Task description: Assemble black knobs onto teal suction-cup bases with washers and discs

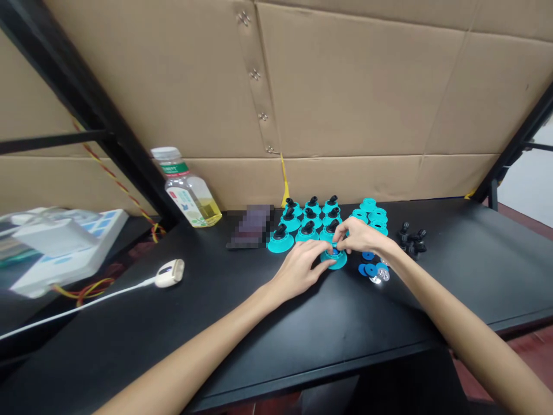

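A teal cup-shaped piece with a flared base stands on the black table, and my left hand steadies it between thumb and fingers. From above, my right hand reaches in with bent fingers pinched at the top of the same piece. Something blue shows inside its opening; whether the right fingers hold a small part is hidden. Just behind stand rows of similar teal cups topped with angled black fittings. Right of my hands lie blue discs and clear discs.
Teal rings lie behind my right hand, with loose black fittings farther right. At left are a bottle of yellow liquid, a blurred dark flat object, a white cable's cream end and a power strip. Cardboard walls the back.
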Motion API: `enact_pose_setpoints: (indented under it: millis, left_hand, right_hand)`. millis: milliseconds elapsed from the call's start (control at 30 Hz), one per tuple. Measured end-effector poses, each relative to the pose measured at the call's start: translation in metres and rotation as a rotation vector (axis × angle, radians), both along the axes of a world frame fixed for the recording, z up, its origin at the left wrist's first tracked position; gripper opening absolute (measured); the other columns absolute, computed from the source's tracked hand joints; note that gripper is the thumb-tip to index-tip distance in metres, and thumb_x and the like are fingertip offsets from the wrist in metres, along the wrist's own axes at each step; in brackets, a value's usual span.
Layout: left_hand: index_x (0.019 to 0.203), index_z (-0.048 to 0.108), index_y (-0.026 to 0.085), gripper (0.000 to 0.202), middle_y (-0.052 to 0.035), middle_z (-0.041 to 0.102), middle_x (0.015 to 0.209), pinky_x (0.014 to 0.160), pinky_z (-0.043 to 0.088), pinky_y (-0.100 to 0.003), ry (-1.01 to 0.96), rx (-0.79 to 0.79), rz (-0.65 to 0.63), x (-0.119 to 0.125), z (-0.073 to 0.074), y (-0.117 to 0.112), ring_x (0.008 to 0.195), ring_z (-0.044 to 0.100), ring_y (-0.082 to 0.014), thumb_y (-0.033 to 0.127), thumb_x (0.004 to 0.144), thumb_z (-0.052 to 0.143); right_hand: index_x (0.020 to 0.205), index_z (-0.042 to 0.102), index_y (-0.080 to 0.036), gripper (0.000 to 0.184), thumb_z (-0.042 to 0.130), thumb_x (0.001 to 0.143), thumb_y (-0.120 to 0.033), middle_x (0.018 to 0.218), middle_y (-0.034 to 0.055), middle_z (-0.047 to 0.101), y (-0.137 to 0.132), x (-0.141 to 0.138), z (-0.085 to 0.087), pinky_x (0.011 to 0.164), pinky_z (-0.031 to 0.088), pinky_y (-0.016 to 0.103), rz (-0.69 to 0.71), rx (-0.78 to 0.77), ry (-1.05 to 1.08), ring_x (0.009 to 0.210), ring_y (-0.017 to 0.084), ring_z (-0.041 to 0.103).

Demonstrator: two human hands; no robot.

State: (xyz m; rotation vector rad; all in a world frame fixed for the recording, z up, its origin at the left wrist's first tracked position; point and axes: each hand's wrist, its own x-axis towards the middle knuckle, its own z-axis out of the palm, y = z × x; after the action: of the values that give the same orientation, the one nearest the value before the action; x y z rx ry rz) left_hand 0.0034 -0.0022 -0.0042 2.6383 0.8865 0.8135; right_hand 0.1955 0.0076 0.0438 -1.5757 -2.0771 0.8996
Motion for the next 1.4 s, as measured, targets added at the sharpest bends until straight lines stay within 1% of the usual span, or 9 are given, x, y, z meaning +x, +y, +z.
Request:
enact_pose_setpoints:
  millis: [200, 500, 633, 733, 900, 1000, 1067, 1200, 1400]
  left_hand:
    - [0.104, 0.061, 0.023, 0.018, -0.0045, 0.07, 0.109, 0.087, 0.045, -0.039, -0.004, 0.0, -0.002, 0.0, 0.0, 0.0, 0.103, 0.063, -0.0243, 0.036, 0.093, 0.055]
    - [0.097, 0.066, 0.023, 0.015, -0.0035, 0.072, 0.104, 0.088, 0.046, -0.038, -0.031, -0.017, -0.004, 0.001, 0.001, -0.001, 0.099, 0.065, -0.0226, 0.035, 0.091, 0.058]
    - [0.096, 0.066, 0.023, 0.016, -0.0037, 0.073, 0.102, 0.089, 0.046, -0.04, -0.051, -0.019, 0.003, 0.001, -0.001, 0.0, 0.101, 0.065, -0.0233, 0.036, 0.091, 0.059]
    - [0.095, 0.066, 0.024, 0.016, -0.0037, 0.073, 0.103, 0.09, 0.046, -0.042, -0.054, -0.025, 0.02, 0.0, -0.002, 0.001, 0.105, 0.065, -0.0246, 0.037, 0.091, 0.058]
    - [0.099, 0.068, 0.024, 0.021, -0.0052, 0.073, 0.106, 0.094, 0.046, -0.045, -0.055, -0.026, 0.025, -0.002, -0.005, 0.002, 0.108, 0.064, -0.0254, 0.04, 0.092, 0.056]
    - [0.104, 0.069, 0.025, 0.024, -0.0058, 0.072, 0.109, 0.094, 0.047, -0.045, -0.05, -0.002, 0.025, -0.002, -0.007, 0.002, 0.109, 0.064, -0.0254, 0.04, 0.092, 0.055]
    - [0.107, 0.068, 0.025, 0.024, -0.0059, 0.072, 0.112, 0.095, 0.047, -0.045, -0.04, 0.013, 0.026, -0.001, -0.007, 0.003, 0.112, 0.063, -0.0254, 0.039, 0.093, 0.055]
    - [0.116, 0.065, 0.024, 0.028, -0.0061, 0.069, 0.118, 0.095, 0.047, -0.044, -0.04, 0.016, 0.019, -0.001, -0.006, 0.002, 0.113, 0.062, -0.0246, 0.038, 0.092, 0.056]
    - [0.124, 0.058, 0.024, 0.034, -0.0075, 0.068, 0.119, 0.094, 0.047, -0.045, -0.037, 0.0, 0.023, 0.0, -0.003, 0.001, 0.111, 0.061, -0.0245, 0.038, 0.093, 0.055]
  right_hand:
    - [0.069, 0.065, -0.014, 0.015, 0.057, 0.063, -0.004, 0.065, 0.0018, 0.067, 0.002, -0.003, 0.006, 0.046, 0.037, 0.021, -0.013, -0.044, -0.037, 0.052, 0.01, 0.057]
    - [0.073, 0.068, -0.015, 0.02, 0.057, 0.062, -0.001, 0.065, 0.0017, 0.067, 0.005, 0.0, -0.011, 0.051, 0.04, 0.02, -0.027, 0.052, -0.035, 0.057, 0.012, 0.06]
    - [0.079, 0.068, -0.015, 0.01, 0.062, 0.071, -0.013, 0.073, 0.0029, 0.069, -0.001, 0.005, -0.013, 0.052, 0.042, 0.021, 0.061, 0.075, 0.07, 0.056, 0.01, 0.059]
    - [0.091, 0.069, -0.016, 0.02, 0.062, 0.079, -0.03, 0.079, 0.0037, 0.07, -0.003, 0.018, -0.006, 0.051, 0.043, 0.022, 0.134, 0.068, 0.135, 0.056, 0.012, 0.06]
    - [0.085, 0.073, -0.023, 0.017, 0.062, 0.078, -0.034, 0.088, 0.0035, 0.072, 0.001, 0.063, 0.017, 0.064, 0.045, 0.028, -0.312, 0.39, -0.175, 0.074, 0.018, 0.063]
    - [0.089, 0.074, -0.023, 0.02, 0.061, 0.079, -0.035, 0.096, 0.0081, 0.072, 0.0, 0.095, 0.028, 0.069, 0.045, 0.033, -0.694, 0.414, -0.43, 0.09, 0.026, 0.065]
    - [0.088, 0.074, -0.023, 0.021, 0.066, 0.075, -0.038, 0.098, 0.011, 0.072, -0.001, 0.112, 0.031, 0.07, 0.046, 0.036, -0.82, 0.307, -0.555, 0.093, 0.029, 0.065]
    - [0.081, 0.074, -0.021, 0.03, 0.075, 0.064, -0.045, 0.086, 0.0138, 0.071, 0.002, 0.134, 0.025, 0.068, 0.048, 0.037, -0.828, 0.075, -0.646, 0.085, 0.03, 0.067]
    - [0.074, 0.073, -0.022, 0.02, 0.078, 0.061, -0.036, 0.08, 0.0088, 0.071, 0.011, 0.136, 0.01, 0.064, 0.048, 0.032, -0.7, -0.045, -0.602, 0.075, 0.023, 0.067]
